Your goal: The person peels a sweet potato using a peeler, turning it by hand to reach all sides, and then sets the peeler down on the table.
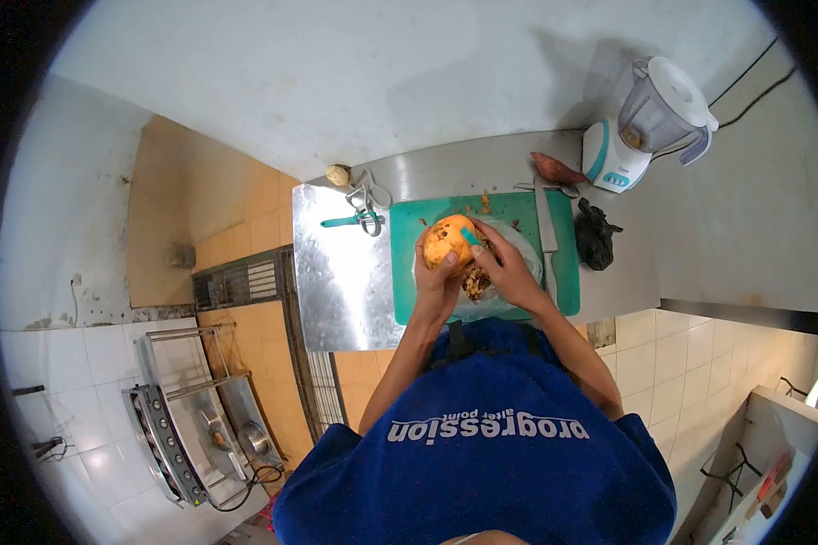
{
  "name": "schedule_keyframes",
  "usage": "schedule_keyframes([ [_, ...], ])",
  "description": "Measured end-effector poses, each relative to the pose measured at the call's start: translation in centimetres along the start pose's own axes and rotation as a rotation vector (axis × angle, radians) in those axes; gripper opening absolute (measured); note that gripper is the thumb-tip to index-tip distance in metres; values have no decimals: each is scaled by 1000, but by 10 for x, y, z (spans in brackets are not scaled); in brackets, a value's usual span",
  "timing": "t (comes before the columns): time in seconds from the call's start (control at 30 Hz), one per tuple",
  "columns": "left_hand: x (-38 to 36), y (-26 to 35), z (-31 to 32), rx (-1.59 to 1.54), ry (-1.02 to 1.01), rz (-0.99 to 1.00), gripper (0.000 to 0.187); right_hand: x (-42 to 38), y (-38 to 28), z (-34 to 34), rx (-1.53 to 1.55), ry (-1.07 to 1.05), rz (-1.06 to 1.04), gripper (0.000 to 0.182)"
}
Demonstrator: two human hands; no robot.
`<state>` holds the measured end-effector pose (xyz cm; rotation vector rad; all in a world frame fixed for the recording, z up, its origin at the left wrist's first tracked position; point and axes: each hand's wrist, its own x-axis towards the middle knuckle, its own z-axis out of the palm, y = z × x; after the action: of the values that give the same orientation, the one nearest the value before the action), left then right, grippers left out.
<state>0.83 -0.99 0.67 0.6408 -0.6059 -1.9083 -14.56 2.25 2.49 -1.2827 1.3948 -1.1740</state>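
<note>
Gripping a round orange fruit over the green cutting board, left hand wrapped up from below, fingers clamped round its near side. Pressed against the fruit's right flank, right hand, fingers closed together on a small teal-handled peeler, its handle showing just above the knuckles. Lay beneath both hands, on the board, a clear plastic bag with a heap of brownish peelings on it. Rested along the board's right edge, a long knife, blade pointing near. Sat beside the knife, on the steel counter, a crumpled black bag. Lay at the far right of the board a reddish sweet potato, and farther right stood a white and teal blender, cord running up the wall. Lay left of the board a second teal-handled tool near some metal utensils, with a small brownish round thing at the counter's far left corner. Filled the near foreground, a blue shirt with white lettering. Stood on the floor at the lower left a steel gas stove.
</note>
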Motion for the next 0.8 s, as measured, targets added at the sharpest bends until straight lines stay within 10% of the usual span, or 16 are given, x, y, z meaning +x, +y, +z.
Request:
schedule_keyframes([
  [0.8,1,2,-13,163,64,-134,67,-8,-2,-6,-73,-93,8,61],
])
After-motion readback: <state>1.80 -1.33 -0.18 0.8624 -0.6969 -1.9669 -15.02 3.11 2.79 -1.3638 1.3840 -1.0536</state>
